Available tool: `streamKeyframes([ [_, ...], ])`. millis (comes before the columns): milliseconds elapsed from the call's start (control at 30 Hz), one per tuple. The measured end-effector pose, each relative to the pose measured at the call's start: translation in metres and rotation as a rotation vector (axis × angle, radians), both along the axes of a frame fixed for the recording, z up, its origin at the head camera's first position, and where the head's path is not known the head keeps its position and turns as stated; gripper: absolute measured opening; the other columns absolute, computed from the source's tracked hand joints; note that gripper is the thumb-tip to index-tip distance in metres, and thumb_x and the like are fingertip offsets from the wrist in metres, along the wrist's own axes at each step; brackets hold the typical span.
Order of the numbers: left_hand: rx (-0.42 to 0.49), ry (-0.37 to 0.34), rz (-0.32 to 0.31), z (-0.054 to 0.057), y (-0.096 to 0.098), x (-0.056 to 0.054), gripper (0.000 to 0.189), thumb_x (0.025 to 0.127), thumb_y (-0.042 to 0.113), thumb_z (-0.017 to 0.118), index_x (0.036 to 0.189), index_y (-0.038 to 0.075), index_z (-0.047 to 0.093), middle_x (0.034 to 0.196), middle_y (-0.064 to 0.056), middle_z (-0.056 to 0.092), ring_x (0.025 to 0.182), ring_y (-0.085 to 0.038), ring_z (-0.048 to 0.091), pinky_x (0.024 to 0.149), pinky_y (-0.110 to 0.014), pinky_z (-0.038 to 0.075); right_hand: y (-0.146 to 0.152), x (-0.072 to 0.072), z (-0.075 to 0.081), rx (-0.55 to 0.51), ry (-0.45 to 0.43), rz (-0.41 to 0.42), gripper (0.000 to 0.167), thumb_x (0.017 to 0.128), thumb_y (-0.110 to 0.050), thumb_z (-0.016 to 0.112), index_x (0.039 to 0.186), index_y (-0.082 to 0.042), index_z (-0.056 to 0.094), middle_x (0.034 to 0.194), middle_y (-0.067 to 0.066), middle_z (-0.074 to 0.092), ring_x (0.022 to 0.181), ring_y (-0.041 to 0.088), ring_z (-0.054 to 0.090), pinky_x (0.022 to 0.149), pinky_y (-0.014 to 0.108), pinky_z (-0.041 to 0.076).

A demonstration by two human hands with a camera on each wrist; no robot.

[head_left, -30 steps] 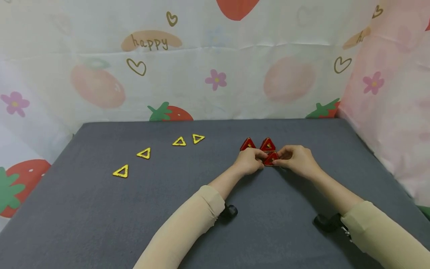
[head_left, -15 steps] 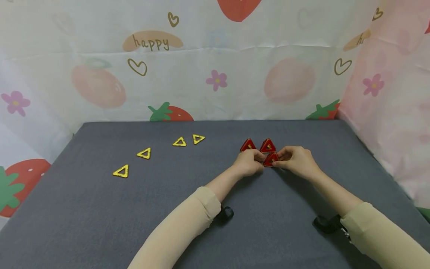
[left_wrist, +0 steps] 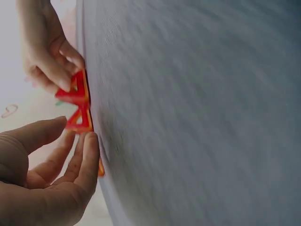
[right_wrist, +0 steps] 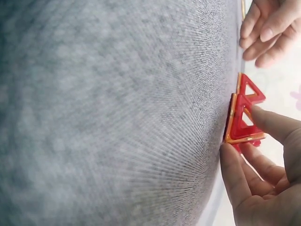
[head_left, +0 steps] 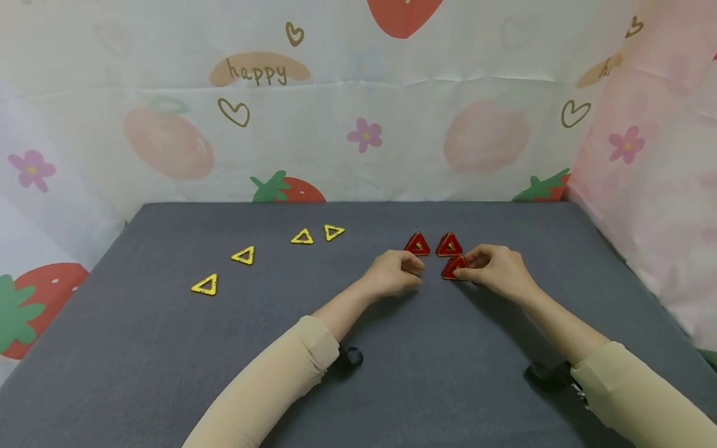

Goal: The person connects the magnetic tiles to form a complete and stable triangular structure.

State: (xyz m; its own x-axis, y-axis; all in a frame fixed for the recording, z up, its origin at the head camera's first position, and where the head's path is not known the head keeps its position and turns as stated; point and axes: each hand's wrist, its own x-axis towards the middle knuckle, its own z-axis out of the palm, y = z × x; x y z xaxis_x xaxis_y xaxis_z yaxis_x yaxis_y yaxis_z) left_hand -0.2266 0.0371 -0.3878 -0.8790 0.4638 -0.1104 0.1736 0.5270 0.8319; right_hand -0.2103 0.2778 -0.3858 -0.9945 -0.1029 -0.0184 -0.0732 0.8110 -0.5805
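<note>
Three red pieces built from open triangular magnetic tiles with orange edges stand at the right half of the table in the head view: a back left piece (head_left: 417, 244), a back right piece (head_left: 449, 245) and a front piece (head_left: 453, 268). My right hand (head_left: 498, 269) pinches the front piece, thumb on its face and fingers at its right side, also seen in the right wrist view. Left of it, my left hand (head_left: 394, 272) hovers with loosely bent fingers and holds nothing. The back left piece is just beyond its fingertips; its lower edge is partly hidden.
Several flat yellow triangular tiles lie on the left half of the grey table (head_left: 358, 386): two at the back, one tile (head_left: 243, 255) further left and one tile (head_left: 205, 284) nearest. A printed cloth (head_left: 409, 68) hangs behind the table and along the sides.
My left hand has let go of the front red piece and moved left, uncovering the back left piece. The right hand stays on the front piece.
</note>
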Motion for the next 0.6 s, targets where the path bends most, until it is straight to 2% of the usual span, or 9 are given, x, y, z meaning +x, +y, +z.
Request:
streamKeyframes([
  [167, 0.017, 0.006, 0.038, 0.001, -0.021, -0.002, 0.027, 0.092, 0.009, 0.067, 0.119, 0.007, 0.069, 0.119, -0.012, 0.071, 0.110, -0.026, 0.066, 0.084, -0.030, 0.055, 0.001, 0.000, -0.001, -0.012, -0.010, 0.002, 0.044, 0.086, -0.045, 0.073, 0.111, -0.009, 0.068, 0.100, 0.011, 0.076, 0.081, 0.017, 0.068, 0.069, 0.028, 0.051],
  [300, 0.021, 0.068, 0.123, 0.004, -0.038, -0.004, 0.024, 0.093, 0.011, 0.066, 0.116, 0.010, 0.071, 0.115, -0.009, 0.072, 0.106, -0.024, 0.067, 0.085, -0.033, 0.055, 0.002, 0.001, -0.001, -0.027, -0.007, 0.007, 0.046, 0.087, -0.047, 0.073, 0.112, -0.009, 0.068, 0.098, 0.011, 0.076, 0.077, 0.013, 0.068, 0.068, 0.029, 0.051],
  [467, -0.005, 0.176, 0.328, 0.008, -0.067, -0.016, 0.022, 0.092, 0.009, 0.063, 0.112, 0.011, 0.072, 0.114, -0.009, 0.073, 0.106, -0.026, 0.067, 0.089, -0.040, 0.055, 0.001, 0.001, 0.001, -0.049, -0.013, -0.001, 0.049, 0.086, -0.049, 0.072, 0.112, -0.008, 0.067, 0.099, 0.013, 0.076, 0.073, 0.013, 0.068, 0.067, 0.029, 0.052],
  [600, 0.002, 0.195, 0.528, 0.007, -0.097, -0.032, 0.027, 0.091, 0.008, 0.063, 0.117, 0.008, 0.070, 0.122, -0.014, 0.069, 0.113, -0.031, 0.064, 0.096, -0.045, 0.051, 0.000, 0.000, 0.001, -0.059, -0.018, -0.006, 0.050, 0.086, -0.050, 0.072, 0.112, -0.008, 0.067, 0.101, 0.014, 0.076, 0.072, 0.013, 0.069, 0.066, 0.029, 0.053],
])
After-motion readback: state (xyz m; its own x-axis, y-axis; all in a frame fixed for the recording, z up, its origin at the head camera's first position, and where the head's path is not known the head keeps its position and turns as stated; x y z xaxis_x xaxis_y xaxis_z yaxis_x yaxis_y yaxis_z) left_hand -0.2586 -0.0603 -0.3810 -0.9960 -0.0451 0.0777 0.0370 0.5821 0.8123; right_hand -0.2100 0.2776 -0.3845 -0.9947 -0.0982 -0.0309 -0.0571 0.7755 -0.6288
